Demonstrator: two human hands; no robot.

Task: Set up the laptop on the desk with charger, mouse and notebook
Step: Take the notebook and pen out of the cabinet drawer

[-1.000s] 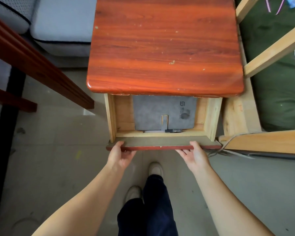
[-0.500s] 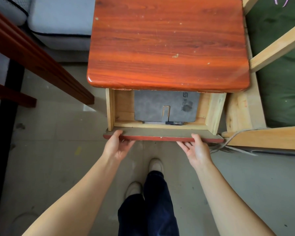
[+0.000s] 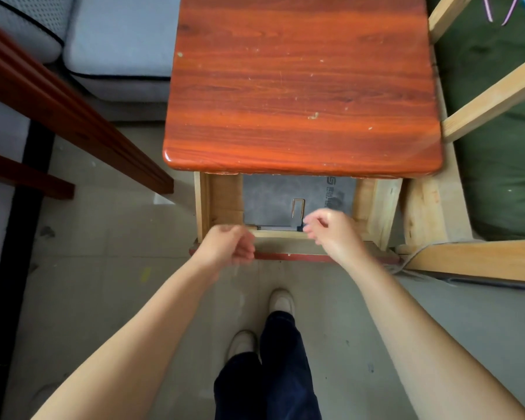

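Step in hand: taking the notebook out of the open drawer under the worktop.
Worktop (image 3: 300, 86): red-brown wood, bare on top; no laptop, charger or mouse shows anywhere in view.
Drawer (image 3: 288, 248): pulled out toward the person, red front edge nearest, pale wooden sides.
Notebook (image 3: 273, 201): grey cover with a thin metal clasp, lying flat in the drawer; its far part is hidden under the worktop's edge.
Pen (image 3: 275, 228): lies along the notebook's near edge, against the drawer front.
Left hand (image 3: 228, 248): blurred, fingers loosely curled, holding nothing, above the drawer's front left corner.
Right hand (image 3: 331, 230): fingers loosely curled, empty, hovering over the notebook's near right corner, beside the clasp.
How to do it well: probably slide the fingers under the near edge and draw the notebook toward the body before lifting, since the worktop overhangs its far part.
Watch for: the pen may roll or get dragged along; pick it up with the notebook or push it aside first.
Progress: early, judging by the bare worktop.
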